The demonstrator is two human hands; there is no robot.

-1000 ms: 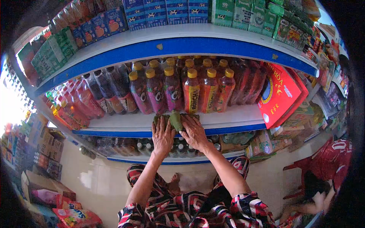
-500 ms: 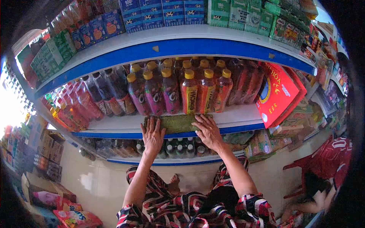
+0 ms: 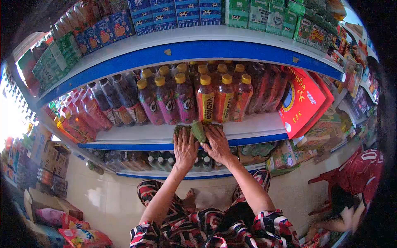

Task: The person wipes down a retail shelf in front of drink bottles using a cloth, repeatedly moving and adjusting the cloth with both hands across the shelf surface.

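A green cloth [image 3: 198, 131] lies on the front of the middle shelf [image 3: 258, 128], bunched up into a raised fold between my hands. My left hand [image 3: 185, 149] rests on its left part, fingers stretched forward and flat. On its right part lies my right hand [image 3: 216, 144], fingers also extended, tilted in toward the left hand. The two hands are close together, with the fold between their index fingers. Just behind the cloth stand purple-labelled bottles [image 3: 185, 101] and yellow-capped Boncha bottles [image 3: 205, 101].
Red boxes [image 3: 304, 101] lean at the shelf's right end. Dark bottles [image 3: 111, 99] and red bottles [image 3: 78, 124] stand to the left. Milk cartons [image 3: 178, 14] fill the shelf above; more bottles [image 3: 159, 159] sit below. A person in a red shirt [image 3: 362, 173] is at the right.
My hands have moved toward each other along the shelf edge. The cloth, flat and spread between them before, is now gathered into a fold.
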